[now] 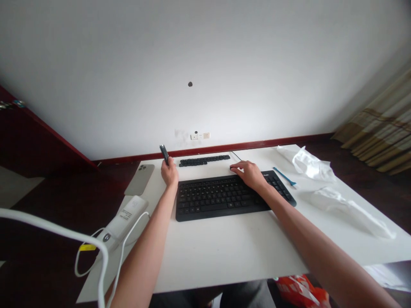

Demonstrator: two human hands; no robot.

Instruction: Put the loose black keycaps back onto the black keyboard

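A slim dark tool with a shiny tip [164, 153] stands up out of my left hand [169, 172], whose fingers are closed around it. Its exact kind is unclear. My right hand [249, 173] reaches over the back edge of a black keyboard [218, 199], thumb and fingers pinched on a small black keycap [231, 168], mostly hidden by the fingertips. Just left of that pinch, rows of loose black keycaps [204, 161] lie lined up behind the keyboard. My right wrist and forearm cover part of the keyboard's right side.
On the white table [224, 252], a phone [140, 177] and a white power strip [123, 220] with cables lie left. To the right are a blue brush [285, 176] and crumpled white plastic bags [310, 164]. A red bag [298, 291] sits below the front edge.
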